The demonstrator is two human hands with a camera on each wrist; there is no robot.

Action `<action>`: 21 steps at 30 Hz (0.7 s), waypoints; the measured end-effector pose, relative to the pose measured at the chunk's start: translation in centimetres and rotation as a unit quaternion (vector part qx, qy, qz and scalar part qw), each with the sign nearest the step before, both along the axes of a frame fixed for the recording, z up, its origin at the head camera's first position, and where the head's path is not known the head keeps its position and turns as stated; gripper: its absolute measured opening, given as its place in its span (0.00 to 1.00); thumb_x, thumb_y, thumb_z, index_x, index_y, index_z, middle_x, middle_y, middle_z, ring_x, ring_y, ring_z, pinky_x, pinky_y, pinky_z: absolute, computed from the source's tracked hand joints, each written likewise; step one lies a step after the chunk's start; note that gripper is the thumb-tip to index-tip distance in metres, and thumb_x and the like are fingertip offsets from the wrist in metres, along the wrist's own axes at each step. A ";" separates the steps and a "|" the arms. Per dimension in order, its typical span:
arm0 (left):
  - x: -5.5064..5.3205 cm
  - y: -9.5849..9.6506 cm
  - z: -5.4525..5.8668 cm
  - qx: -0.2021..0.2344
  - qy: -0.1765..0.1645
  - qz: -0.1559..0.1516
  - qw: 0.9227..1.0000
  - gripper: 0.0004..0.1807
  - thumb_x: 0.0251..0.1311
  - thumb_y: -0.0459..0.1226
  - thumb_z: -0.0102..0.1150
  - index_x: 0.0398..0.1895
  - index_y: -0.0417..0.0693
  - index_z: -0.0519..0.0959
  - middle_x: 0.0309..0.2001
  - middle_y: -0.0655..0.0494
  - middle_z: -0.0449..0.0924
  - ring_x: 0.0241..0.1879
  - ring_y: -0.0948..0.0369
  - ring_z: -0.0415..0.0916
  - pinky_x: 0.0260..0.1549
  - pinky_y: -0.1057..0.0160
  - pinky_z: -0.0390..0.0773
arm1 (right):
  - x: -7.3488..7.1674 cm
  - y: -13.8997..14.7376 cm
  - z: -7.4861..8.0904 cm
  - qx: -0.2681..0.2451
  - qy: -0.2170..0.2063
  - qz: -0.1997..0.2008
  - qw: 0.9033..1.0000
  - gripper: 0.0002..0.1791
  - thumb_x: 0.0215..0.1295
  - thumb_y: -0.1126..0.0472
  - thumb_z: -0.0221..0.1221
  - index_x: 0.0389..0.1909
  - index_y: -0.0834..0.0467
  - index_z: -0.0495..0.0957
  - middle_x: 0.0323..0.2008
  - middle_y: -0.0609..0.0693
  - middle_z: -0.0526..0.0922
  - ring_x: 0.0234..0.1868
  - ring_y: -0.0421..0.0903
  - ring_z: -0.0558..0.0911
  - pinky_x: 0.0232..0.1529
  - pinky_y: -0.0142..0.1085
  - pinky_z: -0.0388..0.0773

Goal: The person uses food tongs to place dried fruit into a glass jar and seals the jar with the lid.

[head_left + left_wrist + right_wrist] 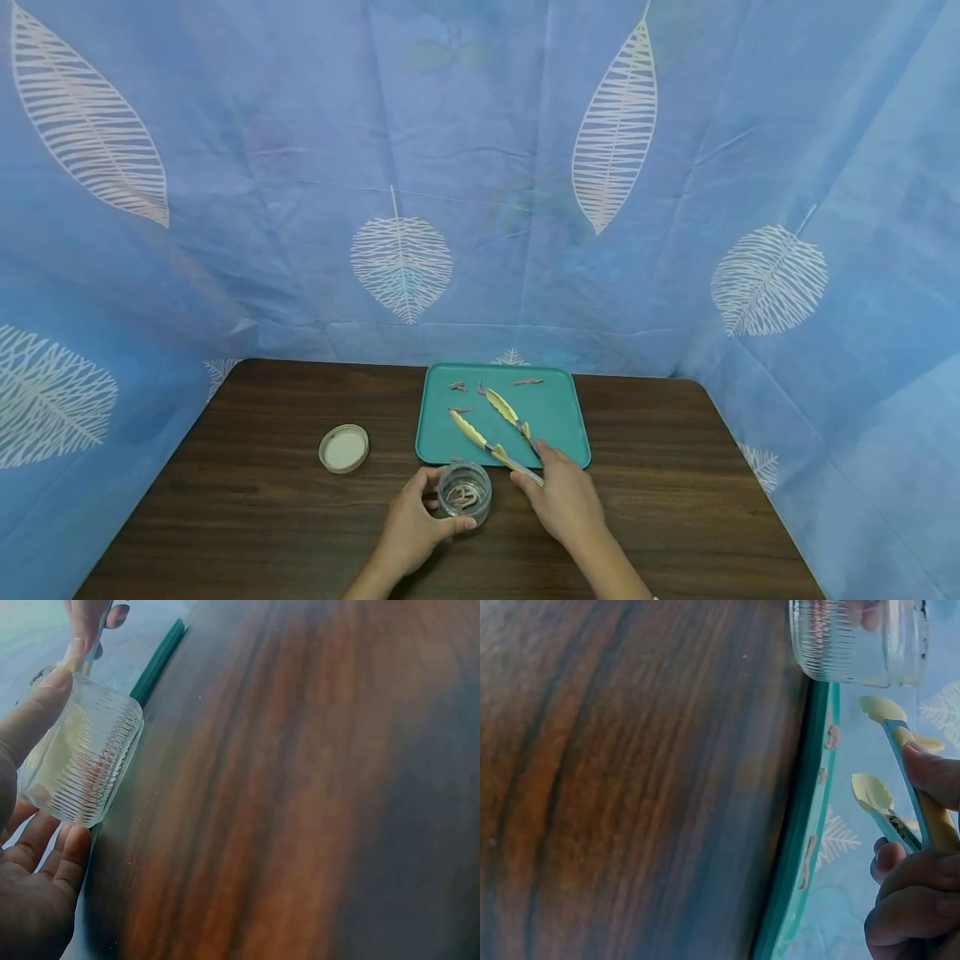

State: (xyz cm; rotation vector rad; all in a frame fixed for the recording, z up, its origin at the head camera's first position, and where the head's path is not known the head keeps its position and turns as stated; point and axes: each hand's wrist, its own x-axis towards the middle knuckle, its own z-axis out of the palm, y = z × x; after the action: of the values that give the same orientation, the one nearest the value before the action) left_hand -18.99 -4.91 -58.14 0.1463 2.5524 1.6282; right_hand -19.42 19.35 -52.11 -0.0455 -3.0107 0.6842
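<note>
In the head view my left hand [408, 529] grips a ribbed clear glass jar [482, 479] at the tray's near edge, thumb and fingers on opposite sides. Pinkish-brown worm-like pieces [462, 498] lie inside the jar. My right hand [566, 493] holds metal tongs [517, 467] with yellow scalloped tips, their arms spread apart. Those tips reach over a teal tray [558, 417], near several similar worm-like strips [458, 387] scattered on it. In the right wrist view nothing shows between the tong tips [872, 792].
A round jar lid [344, 449] with a pale inside lies on the dark wooden table [247, 500], left of the tray. Blue cloth [480, 275] with white leaf prints hangs behind the table and at both sides.
</note>
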 end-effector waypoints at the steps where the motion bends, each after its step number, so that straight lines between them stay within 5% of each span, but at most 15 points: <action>1: 0.0 0.0 0.0 0.002 0.001 0.000 1.000 0.46 0.45 0.49 0.90 0.67 0.46 0.78 0.59 0.46 0.84 0.53 0.56 0.83 0.49 0.63 0.86 | -0.1 0.0 -0.1 0.003 -0.002 0.002 1.000 0.40 0.72 0.43 0.70 0.75 0.64 0.75 0.69 0.66 0.82 0.69 0.67 0.82 0.66 0.64 0.81; 21: -0.2 -0.2 -0.4 0.009 0.002 -0.008 1.000 0.45 0.46 0.48 0.90 0.67 0.46 0.77 0.59 0.48 0.85 0.54 0.57 0.81 0.50 0.67 0.84 | -3.3 -1.3 -0.9 0.029 -0.019 0.027 0.999 0.34 0.74 0.45 0.69 0.73 0.59 0.78 0.66 0.62 0.85 0.63 0.64 0.86 0.61 0.60 0.85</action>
State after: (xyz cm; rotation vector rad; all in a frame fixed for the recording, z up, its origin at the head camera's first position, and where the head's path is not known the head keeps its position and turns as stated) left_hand -19.15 -5.10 -58.57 0.1707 2.5339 1.6486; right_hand -22.72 18.09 -53.04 0.0253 -3.0777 0.6058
